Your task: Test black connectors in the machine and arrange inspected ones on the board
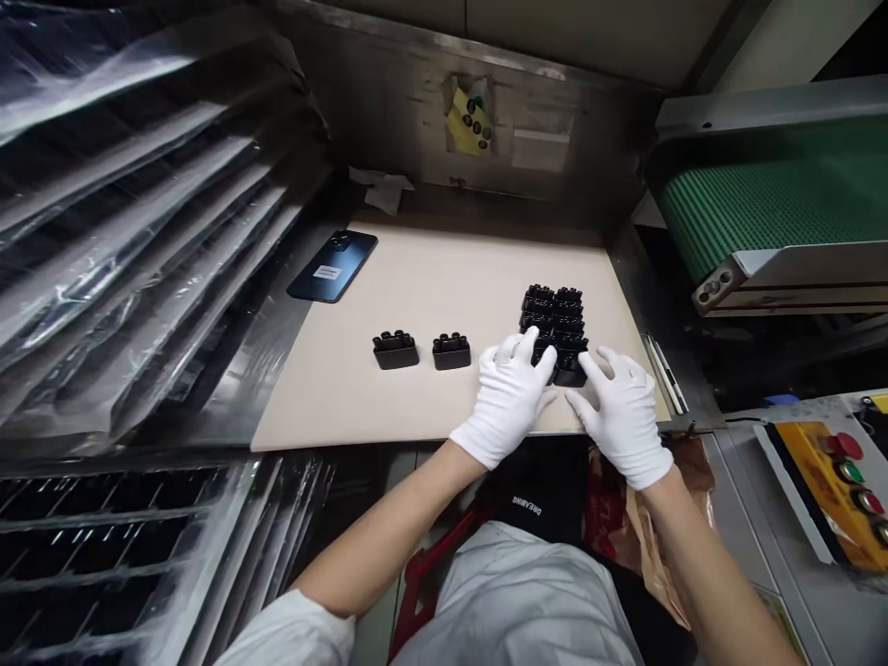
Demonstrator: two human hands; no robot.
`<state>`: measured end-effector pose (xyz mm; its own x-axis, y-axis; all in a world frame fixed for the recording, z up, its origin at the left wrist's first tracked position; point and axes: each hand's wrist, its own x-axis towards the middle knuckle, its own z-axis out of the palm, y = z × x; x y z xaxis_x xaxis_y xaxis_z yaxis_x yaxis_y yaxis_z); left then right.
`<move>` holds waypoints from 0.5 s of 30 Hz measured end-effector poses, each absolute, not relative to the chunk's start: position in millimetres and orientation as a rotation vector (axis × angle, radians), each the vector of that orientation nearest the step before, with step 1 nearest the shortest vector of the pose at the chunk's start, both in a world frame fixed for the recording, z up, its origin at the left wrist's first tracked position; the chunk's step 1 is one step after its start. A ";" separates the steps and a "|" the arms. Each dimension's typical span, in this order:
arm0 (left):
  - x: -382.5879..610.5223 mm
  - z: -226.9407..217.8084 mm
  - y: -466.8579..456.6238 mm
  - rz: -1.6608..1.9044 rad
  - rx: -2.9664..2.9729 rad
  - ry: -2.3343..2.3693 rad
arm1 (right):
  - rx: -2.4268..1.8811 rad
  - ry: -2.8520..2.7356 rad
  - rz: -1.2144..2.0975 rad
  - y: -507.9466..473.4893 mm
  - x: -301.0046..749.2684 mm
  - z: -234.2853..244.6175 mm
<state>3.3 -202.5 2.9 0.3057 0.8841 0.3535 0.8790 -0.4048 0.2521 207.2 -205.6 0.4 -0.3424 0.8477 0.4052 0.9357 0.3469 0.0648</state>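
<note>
Two columns of small black plastic parts (569, 326) with short round posts on top stand packed together on the beige board. My left hand (505, 393), in a white glove, lies against the near left side of this group, its fingers apart and partly over the front parts. On the near right side is my right hand (620, 407), also gloved, with thumb and fingers spread beside the group's corner. Fingertip contact is partly hidden. Left of the hands, two similar black parts stand apart: one (451, 352) nearer the group and another (395, 351) farther left.
A dark blue phone (334, 266) lies across the left edge of the beige board (444, 254). Plastic-wrapped stacked trays (173, 222) rise at left. On the right are a green conveyor belt (777, 194), pens (666, 375) and a yellow button box (832, 490).
</note>
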 end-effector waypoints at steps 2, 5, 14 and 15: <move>0.4 -0.9 -203.8 0.621 2.511 1.637 | -1.512 -2.295 -0.328 -211.1 210.2 -9.9; -5.5 -10.1 -210.5 0.623 2.358 1.502 | -1.387 -2.182 -0.069 -211.4 211.7 -25.7; -16.6 32.3 -237.5 1.219 0.782 0.878 | -1.272 -1.088 1.071 -249.1 235.6 -1.4; -14.0 40.4 -248.6 1.191 0.636 0.730 | -1.197 -0.943 1.128 -268.7 249.4 2.2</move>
